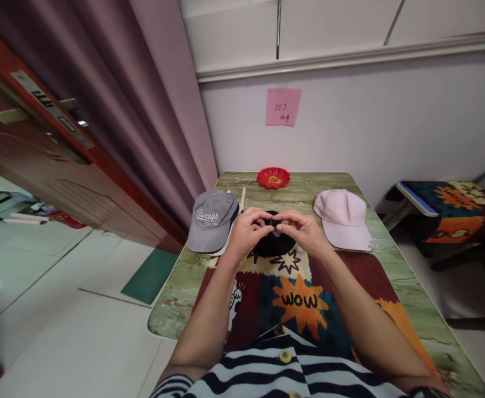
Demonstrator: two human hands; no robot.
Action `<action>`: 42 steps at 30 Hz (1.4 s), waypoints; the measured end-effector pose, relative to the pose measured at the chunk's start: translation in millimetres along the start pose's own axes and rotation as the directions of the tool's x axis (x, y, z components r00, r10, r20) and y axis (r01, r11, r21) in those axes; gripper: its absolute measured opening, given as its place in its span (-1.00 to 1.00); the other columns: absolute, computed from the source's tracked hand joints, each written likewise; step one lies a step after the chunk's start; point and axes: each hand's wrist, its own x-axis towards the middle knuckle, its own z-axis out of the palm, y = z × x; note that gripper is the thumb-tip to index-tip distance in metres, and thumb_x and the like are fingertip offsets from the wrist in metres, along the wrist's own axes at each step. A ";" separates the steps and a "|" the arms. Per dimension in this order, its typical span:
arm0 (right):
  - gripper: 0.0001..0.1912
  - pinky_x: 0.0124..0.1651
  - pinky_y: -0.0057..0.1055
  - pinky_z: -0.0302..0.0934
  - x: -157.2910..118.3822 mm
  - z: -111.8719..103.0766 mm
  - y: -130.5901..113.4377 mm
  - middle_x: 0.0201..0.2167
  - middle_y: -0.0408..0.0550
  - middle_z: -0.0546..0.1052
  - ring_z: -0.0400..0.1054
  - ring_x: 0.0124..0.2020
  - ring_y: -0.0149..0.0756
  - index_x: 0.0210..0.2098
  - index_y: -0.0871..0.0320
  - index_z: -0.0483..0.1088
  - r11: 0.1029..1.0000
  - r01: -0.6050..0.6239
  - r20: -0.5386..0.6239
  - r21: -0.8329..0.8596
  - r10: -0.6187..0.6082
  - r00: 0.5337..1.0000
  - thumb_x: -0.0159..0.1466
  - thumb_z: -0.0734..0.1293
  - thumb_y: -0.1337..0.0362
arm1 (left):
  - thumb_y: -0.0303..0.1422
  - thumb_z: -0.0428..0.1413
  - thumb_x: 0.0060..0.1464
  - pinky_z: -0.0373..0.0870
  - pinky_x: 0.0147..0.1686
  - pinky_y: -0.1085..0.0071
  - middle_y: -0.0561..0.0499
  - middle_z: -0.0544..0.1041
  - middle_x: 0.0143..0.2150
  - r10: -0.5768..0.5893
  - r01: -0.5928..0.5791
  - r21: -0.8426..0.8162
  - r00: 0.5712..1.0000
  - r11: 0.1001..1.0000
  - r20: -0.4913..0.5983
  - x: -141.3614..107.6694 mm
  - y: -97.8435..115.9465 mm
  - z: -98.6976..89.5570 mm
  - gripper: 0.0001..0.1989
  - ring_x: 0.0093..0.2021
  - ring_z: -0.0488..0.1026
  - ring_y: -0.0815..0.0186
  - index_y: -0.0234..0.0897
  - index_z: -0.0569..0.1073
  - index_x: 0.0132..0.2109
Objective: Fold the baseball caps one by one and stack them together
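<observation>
A black cap [264,249] lies at the middle of the table, partly covered by my hands. My left hand [247,231] and my right hand [302,228] meet over it, fingertips pinched close together. Between them shows a thin dark strip that looks like the cap's strap; its details are too small to make out. To the left sits a grey cap [214,224] with "Always" stitched on its front. On the right rests a pale pink cap [345,220], its brim pointing toward me.
A red scalloped dish [273,178] stands at the back of the wood-patterned table [170,304]. A colourful cloth [262,309] covers its front middle. A pink note [282,107] hangs on the wall. Left are a curtain and a wooden door [113,182]; a stool [453,210] stands right.
</observation>
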 end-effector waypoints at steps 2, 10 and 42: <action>-0.68 -0.25 -0.37 0.38 -0.3 4.9 3.1 -0.26 -0.04 0.56 0.45 -0.34 -0.32 -0.13 0.11 0.58 1.000 0.004 -0.036 -0.011 -0.004 0.999 0.18 0.47 0.09 | -0.36 0.32 -0.13 0.41 -0.54 0.53 0.03 0.45 -0.30 -0.104 0.101 -0.083 0.994 0.991 -0.033 -0.2 -1.7 1.7 -0.71 -0.50 0.39 0.49 -0.36 0.59 -0.19; -0.74 -0.11 -0.31 0.46 -2.4 23.7 9.5 -0.08 0.03 0.54 0.52 -0.21 -0.26 -0.11 0.10 0.52 0.996 0.065 -0.093 -0.067 -0.071 0.993 0.23 0.42 0.15 | -0.49 0.29 -0.21 0.44 -0.40 0.51 0.08 0.49 -0.43 -0.181 0.161 -0.126 0.969 0.979 -0.169 -3.3 2.8 4.7 -0.75 -0.45 0.41 0.45 -0.34 0.61 -0.25; -0.55 0.00 -0.18 0.30 -1.2 25.7 -4.8 -0.18 -0.04 0.63 0.45 -0.19 -0.13 0.09 0.06 0.43 0.698 0.253 -0.031 -0.670 -0.367 0.930 0.19 0.36 0.36 | -0.45 0.13 -0.04 0.20 -0.53 0.50 0.04 0.50 -0.35 -0.034 0.087 0.214 0.971 0.973 -0.238 -0.3 -14.0 -11.8 -0.77 -0.54 0.26 0.45 -0.27 0.56 -0.19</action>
